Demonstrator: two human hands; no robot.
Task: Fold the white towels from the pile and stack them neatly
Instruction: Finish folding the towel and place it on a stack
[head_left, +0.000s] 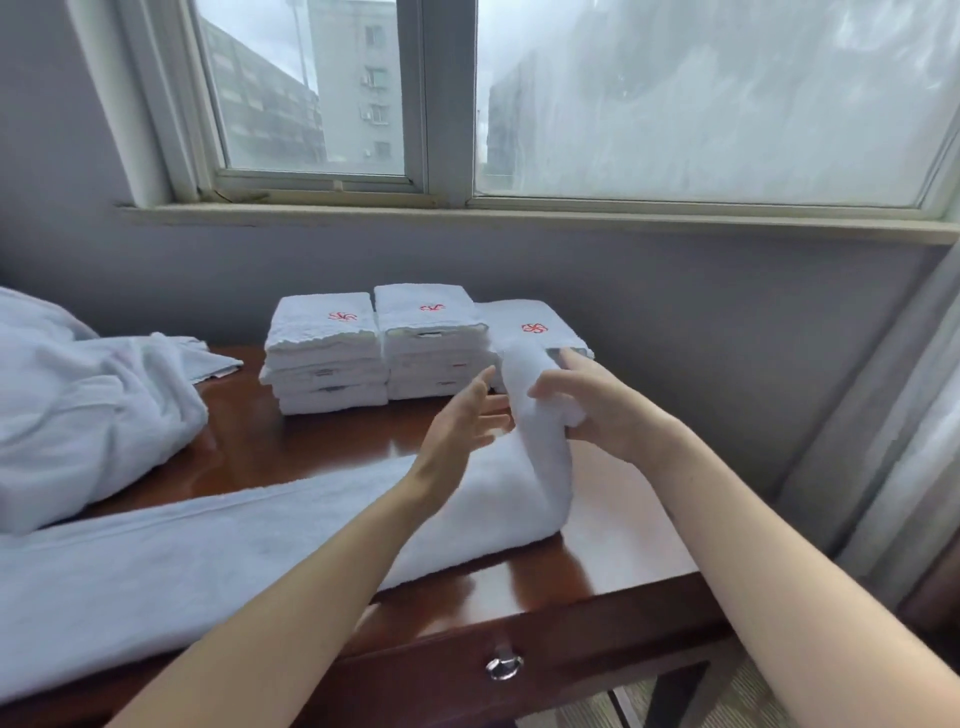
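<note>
Your right hand (587, 400) grips the raised end of the long white terry towel (260, 535), fingers curled round it. Your left hand (462, 421) is open, fingers straight, just beside that raised end; contact cannot be told. The rest of the towel lies folded lengthwise across the glossy red-brown wooden surface (311, 447), its left part passing over the near edge. Bare wood shows between the towel and three stacks of folded white towels with red emblems (431, 338) at the wall. The rightmost stack stands directly behind your right hand. A heap of unfolded white towels (88, 410) fills the left end. A grey curtain (909, 415) hangs at right.
</note>
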